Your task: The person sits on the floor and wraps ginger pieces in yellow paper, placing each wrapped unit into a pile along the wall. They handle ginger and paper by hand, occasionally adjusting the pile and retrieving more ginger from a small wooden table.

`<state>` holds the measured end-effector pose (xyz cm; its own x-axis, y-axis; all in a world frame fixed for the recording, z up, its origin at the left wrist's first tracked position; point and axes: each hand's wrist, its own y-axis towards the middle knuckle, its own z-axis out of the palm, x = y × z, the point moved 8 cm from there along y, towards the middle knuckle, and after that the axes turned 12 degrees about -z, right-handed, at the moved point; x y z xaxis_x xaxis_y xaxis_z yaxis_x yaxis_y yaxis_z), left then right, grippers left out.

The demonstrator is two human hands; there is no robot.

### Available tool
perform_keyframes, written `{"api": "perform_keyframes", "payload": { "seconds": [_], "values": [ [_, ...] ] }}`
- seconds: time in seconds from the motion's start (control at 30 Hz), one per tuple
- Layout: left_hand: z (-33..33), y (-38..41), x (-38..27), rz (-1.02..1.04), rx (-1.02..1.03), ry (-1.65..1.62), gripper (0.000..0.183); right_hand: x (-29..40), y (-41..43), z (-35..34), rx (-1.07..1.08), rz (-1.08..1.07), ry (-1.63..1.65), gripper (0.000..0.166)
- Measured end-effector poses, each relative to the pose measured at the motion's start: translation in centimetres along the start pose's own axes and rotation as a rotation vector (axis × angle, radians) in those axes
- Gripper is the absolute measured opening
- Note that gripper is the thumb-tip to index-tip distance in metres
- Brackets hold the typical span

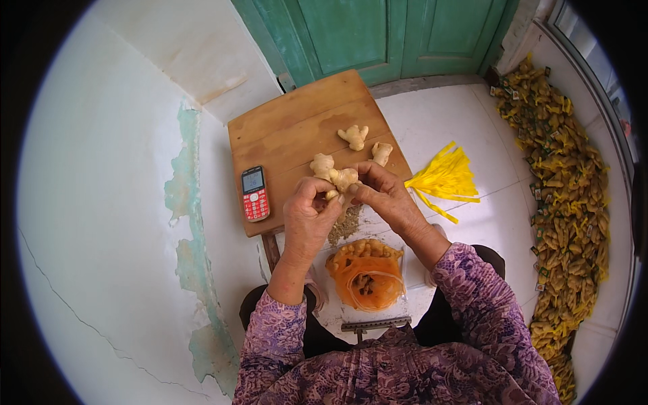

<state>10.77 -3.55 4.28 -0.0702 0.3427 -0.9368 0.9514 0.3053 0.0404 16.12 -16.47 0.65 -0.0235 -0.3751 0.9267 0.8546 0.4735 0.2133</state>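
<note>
Both hands meet above the near edge of a wooden table [298, 116]. My left hand [311, 212] grips a knobbly ginger root [344, 178] from the left, thumb and fingers pinched at its lower part. From the right, my right hand [387, 197] holds the same root between thumb and fingers. One ginger piece [354, 137] lies on the table beyond the hands, and another ginger piece [381, 153] lies near the table's right edge, just past my right hand. Below the hands, an orange mesh bag [367, 288] with ginger in it stands on the floor between the legs.
A red and black keypad phone [254, 194] lies at the table's left edge. Yellow strips [448, 182] fan out beyond its right edge. Bagged ginger [569, 202] is heaped along the right wall. Brown crumbs [345, 228] lie below the hands. Green doors [349, 35] stand behind.
</note>
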Motion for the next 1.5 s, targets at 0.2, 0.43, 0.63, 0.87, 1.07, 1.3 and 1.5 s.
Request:
{"api": "perform_keyframes", "payload": {
  "seconds": [0.2,0.43,0.63,0.87,1.07,1.3,1.5],
  "values": [
    [0.6,-0.2,-0.6,0.059,0.031,0.03,0.012,0.1,0.0,-0.3,0.007,-0.045,-0.145,0.032],
    [0.4,0.2,1.7,-0.241,0.124,-0.461,0.017,1.6,-0.3,0.4,-0.113,0.076,0.138,0.034],
    [0.3,0.3,0.9,-0.145,0.126,-0.523,0.019,-0.1,-0.3,1.1,0.043,0.022,0.103,0.03],
    [0.1,0.2,0.7,-0.107,0.15,-0.504,0.02,0.1,-0.1,1.1,0.073,-0.006,0.045,0.035],
    [-0.6,0.2,0.2,0.009,0.005,-0.224,0.021,0.4,0.1,1.1,0.061,-0.086,0.035,0.04],
    [-0.2,0.3,1.0,-0.007,0.004,-0.236,0.02,1.3,0.0,1.2,0.068,-0.103,0.055,0.045],
    [0.2,0.2,1.2,-0.129,0.087,-0.451,0.018,1.0,-0.1,1.1,0.074,-0.02,-0.053,0.045]
  ]
}}
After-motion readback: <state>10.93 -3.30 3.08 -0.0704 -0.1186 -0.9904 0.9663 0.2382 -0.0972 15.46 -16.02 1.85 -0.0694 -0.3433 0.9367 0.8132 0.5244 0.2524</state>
